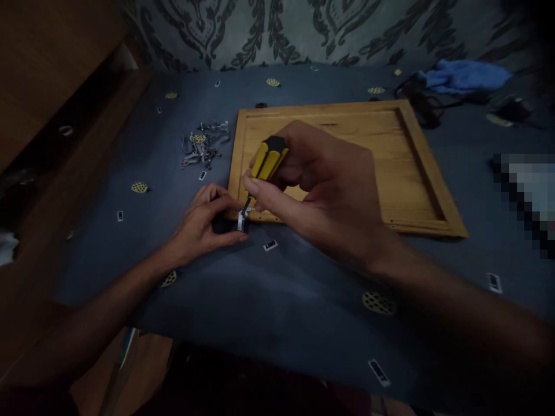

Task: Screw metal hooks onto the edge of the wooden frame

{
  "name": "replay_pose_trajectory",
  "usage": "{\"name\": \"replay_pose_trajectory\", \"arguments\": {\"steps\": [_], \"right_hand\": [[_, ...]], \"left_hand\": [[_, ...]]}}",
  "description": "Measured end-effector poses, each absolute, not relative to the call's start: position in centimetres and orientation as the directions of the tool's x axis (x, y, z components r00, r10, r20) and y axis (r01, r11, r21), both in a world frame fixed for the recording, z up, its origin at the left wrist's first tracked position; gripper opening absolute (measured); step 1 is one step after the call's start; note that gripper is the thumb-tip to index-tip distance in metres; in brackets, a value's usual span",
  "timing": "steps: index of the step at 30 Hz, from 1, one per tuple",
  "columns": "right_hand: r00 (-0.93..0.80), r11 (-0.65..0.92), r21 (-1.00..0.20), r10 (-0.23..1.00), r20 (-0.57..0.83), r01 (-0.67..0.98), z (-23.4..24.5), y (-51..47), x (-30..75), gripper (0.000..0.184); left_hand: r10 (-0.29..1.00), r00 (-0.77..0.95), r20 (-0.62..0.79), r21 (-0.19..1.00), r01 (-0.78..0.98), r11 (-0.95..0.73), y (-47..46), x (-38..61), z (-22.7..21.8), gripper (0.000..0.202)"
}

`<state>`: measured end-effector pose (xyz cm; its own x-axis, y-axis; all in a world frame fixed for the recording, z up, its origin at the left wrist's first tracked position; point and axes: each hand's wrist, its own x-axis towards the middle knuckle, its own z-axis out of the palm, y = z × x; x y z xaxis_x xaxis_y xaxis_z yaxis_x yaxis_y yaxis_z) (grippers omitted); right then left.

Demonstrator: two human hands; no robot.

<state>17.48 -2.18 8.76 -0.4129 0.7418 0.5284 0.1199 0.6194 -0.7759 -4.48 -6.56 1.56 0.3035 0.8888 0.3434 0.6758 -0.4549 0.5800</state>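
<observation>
A screwdriver point(269, 159) with a yellow and black handle is gripped in my right hand point(321, 185), tilted with its tip down. The tip meets a small metal hinge point(241, 220) at the near left corner of a framed wooden panel point(321, 118). My left hand point(212, 219) holds the hinge between thumb and fingers against the panel's edge. Part of the panel is hidden behind my right hand. Beyond my left hand, a pile of loose metal hinges point(203, 150) lies on the cloth.
A dark blue patterned cloth point(303, 329) covers the surface under everything. At the back right lie a blue cloth point(466, 76) and dark cords. Wooden furniture point(56, 63) stands along the left side. A blurred-out rectangular object point(533, 185) is at the right edge.
</observation>
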Motion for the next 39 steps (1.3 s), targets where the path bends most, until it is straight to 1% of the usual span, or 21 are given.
{"name": "replay_pose_trajectory", "arguments": {"steps": [2,7,12,17,22,27,32,34,39], "right_hand": [[-0.458,0.602,-0.793,0.733,0.503,0.095,9.2,-1.7,16.9,0.024],[-0.570,0.534,-0.840,0.720,0.395,0.093,10.5,-0.6,15.9,0.022],[-0.657,0.516,-0.847,0.684,0.317,0.129,11.9,0.1,16.2,0.018],[-0.675,0.510,-0.858,0.653,0.342,0.059,11.6,0.5,16.3,0.026],[-0.608,0.475,-0.880,0.706,0.362,0.027,11.0,0.5,15.9,0.033],[-0.613,0.484,-0.874,0.702,0.363,0.037,10.8,0.5,15.8,0.026],[-0.650,0.495,-0.869,0.662,0.374,0.004,11.0,0.7,16.2,0.020],[-0.650,0.493,-0.870,0.663,0.371,0.007,10.9,0.8,16.2,0.022],[-0.581,0.446,-0.895,0.725,0.369,-0.012,10.1,0.7,15.8,0.032]], "left_hand": [[0.894,0.298,0.334,0.580,0.683,-0.444,-6.6,-4.5,1.5,0.048],[0.900,0.293,0.323,0.601,0.670,-0.434,-6.6,-4.5,1.5,0.048],[0.914,0.284,0.290,0.618,0.673,-0.405,-6.7,-4.4,1.7,0.045],[0.914,0.291,0.281,0.612,0.680,-0.405,-6.6,-4.5,1.7,0.045],[0.920,0.287,0.268,0.608,0.690,-0.393,-6.6,-4.5,1.8,0.046],[0.916,0.291,0.277,0.600,0.692,-0.402,-6.6,-4.5,1.9,0.045],[0.903,0.300,0.308,0.605,0.671,-0.429,-6.6,-4.5,1.7,0.044],[0.905,0.305,0.295,0.605,0.674,-0.424,-6.6,-4.5,1.7,0.044],[0.922,0.292,0.256,0.610,0.691,-0.388,-6.6,-4.4,2.1,0.045]]}}
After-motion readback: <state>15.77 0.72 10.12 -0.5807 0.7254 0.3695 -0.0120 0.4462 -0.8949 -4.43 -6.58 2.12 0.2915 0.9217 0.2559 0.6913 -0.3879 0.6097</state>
